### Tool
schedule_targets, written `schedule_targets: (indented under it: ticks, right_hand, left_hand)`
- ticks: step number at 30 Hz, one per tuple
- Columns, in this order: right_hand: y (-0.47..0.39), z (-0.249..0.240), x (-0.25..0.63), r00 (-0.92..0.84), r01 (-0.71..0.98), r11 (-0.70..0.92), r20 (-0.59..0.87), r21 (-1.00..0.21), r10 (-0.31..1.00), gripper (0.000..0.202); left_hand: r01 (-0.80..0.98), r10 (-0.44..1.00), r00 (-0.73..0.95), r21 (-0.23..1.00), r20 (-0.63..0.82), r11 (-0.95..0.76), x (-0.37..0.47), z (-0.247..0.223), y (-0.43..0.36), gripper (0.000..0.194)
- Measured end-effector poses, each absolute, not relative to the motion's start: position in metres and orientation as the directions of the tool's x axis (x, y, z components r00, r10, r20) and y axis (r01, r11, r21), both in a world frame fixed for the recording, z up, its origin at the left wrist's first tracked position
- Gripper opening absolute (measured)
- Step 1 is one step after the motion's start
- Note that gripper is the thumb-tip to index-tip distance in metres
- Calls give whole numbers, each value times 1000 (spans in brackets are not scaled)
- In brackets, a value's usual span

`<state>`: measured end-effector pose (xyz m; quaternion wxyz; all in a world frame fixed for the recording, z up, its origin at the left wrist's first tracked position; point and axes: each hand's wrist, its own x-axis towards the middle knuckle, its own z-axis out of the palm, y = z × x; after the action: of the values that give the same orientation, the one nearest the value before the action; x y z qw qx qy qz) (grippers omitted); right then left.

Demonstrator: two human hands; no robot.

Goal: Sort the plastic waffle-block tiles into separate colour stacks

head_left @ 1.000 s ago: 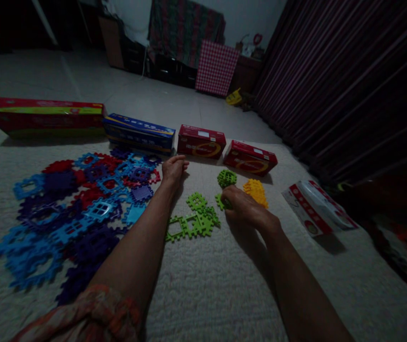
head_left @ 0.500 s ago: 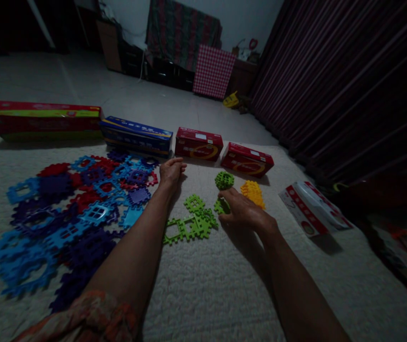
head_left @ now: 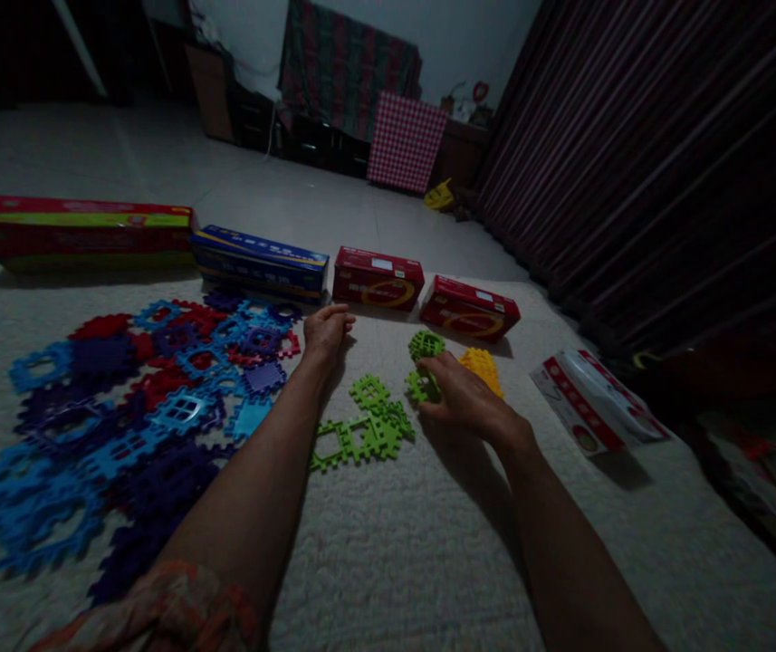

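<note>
My left hand (head_left: 326,330) rests on the pale quilted mat (head_left: 388,534), its fingers curled together; whether anything is inside is hidden. My right hand (head_left: 455,391) has its thumb and fingers closed round the edge of a green toothed piece (head_left: 421,387). Just behind that piece lies a green stack (head_left: 426,343). Between my forearms are several loose green pieces (head_left: 368,435). A yellow stack (head_left: 481,367) sits right beside my right hand. To the left spreads a heap of blue, purple and red pieces (head_left: 184,409).
Along the mat's far side stand a long red-green box (head_left: 95,235), a blue box (head_left: 258,263) and two red boxes (head_left: 378,278) (head_left: 470,308). At the right is a white and red box (head_left: 591,398). A dark curtain (head_left: 632,136) hangs beyond.
The green piece at my right hand has turned slightly, and its opening looks different. My left hand has stayed in place. The view has shifted very slightly.
</note>
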<state>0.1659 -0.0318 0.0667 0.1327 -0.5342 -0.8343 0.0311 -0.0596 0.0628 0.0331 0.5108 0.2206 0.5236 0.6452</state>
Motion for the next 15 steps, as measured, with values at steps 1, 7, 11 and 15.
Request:
schedule_targets:
  ticks: [1, 7, 11, 15]
  right_hand:
    - [-27, 70, 165, -404, 878, 438, 192, -192, 894, 47]
    - [-6, 60, 157, -276, 902, 391, 457, -181, 846, 50]
    - [-6, 48, 156, -206, 932, 319, 471, -173, 857, 48]
    - [-11, 48, 154, -183, 947, 276, 430, -165, 884, 46]
  left_hand:
    - [-429, 890, -381, 900, -250, 69, -59, 33, 63, 30]
    - [-424, 891, -377, 902, -253, 76, -59, 32, 63, 30]
    - [-418, 892, -379, 905, -248, 74, -59, 32, 63, 30]
    - [-417, 894, -380, 907, -239, 65, -59, 33, 63, 28]
